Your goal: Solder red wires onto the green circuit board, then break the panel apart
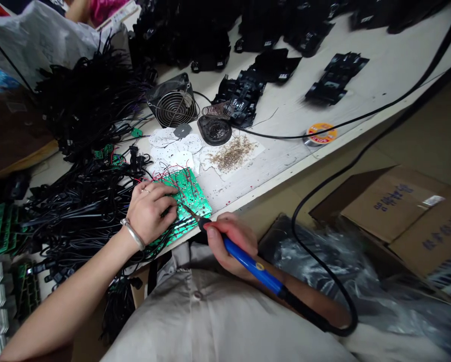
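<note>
A green circuit board (193,197) with red and black wires lies near the front edge of the white workbench (286,151). My left hand (150,208), with a ring and a silver bangle, presses on the board's left part with fingers curled on the wires. My right hand (231,241) grips a blue-handled soldering iron (248,261) like a pen. Its tip touches the board's middle. The iron's black cord (323,201) loops off to the right.
A heap of black cables (78,201) lies left of the board. Behind it are white round boards (173,146), a small fan (173,103), an iron stand (215,128), a solder spool (321,133) and black plastic parts (336,78). Cardboard boxes (406,216) stand at the right.
</note>
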Demonstrator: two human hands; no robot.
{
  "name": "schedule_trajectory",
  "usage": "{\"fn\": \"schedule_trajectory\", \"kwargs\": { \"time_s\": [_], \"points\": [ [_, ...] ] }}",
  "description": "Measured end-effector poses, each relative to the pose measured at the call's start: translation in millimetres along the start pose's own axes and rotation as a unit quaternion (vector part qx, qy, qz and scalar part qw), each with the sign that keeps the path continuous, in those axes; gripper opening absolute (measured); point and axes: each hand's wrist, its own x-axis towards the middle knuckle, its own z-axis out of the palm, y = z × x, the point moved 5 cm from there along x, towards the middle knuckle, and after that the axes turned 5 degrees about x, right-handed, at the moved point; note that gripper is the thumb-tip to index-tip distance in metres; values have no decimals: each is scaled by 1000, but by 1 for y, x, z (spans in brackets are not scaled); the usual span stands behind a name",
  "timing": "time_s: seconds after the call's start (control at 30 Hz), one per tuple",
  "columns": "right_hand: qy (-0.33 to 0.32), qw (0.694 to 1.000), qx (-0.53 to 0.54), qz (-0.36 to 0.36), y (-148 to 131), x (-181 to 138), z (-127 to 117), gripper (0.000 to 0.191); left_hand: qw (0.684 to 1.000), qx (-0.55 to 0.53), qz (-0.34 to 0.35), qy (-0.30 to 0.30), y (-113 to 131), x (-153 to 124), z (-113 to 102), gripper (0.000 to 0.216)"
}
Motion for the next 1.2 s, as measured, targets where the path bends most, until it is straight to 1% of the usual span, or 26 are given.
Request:
{"fn": "schedule_trajectory", "kwargs": {
  "time_s": [0.23, 0.37, 0.53, 0.77, 1.0, 1.1, 1.2],
  "points": [
    [0, 999, -12, -40, -3, 2, 5, 7, 999, -22, -33, -30, -2, 0, 3, 16],
    [-4, 999, -18, -45, -4, 3, 6, 9, 997, -31, -57, -52, -4, 0, 5, 16],
    [-2, 998, -18, -56, -5, 4, 7, 10, 996, -33, -60, -48, -3, -1, 5, 17],
    [0, 999, -12, -30, -5, 3, 3, 10, 998, -27, -49, -41, -2, -2, 4, 17],
    [12, 1000, -4, -26, -5, 2, 1, 12, 997, -26, -57, -55, -3, -3, 6, 17],
    [20, 1000, -7, -5, -2, 3, -3, 12, 997, -25, -58, -54, -3, -3, 5, 17],
    [14, 999, -21, 26, 2, 4, -7, 12, 996, -26, -63, -56, -3, -3, 6, 17]
  ]
}}
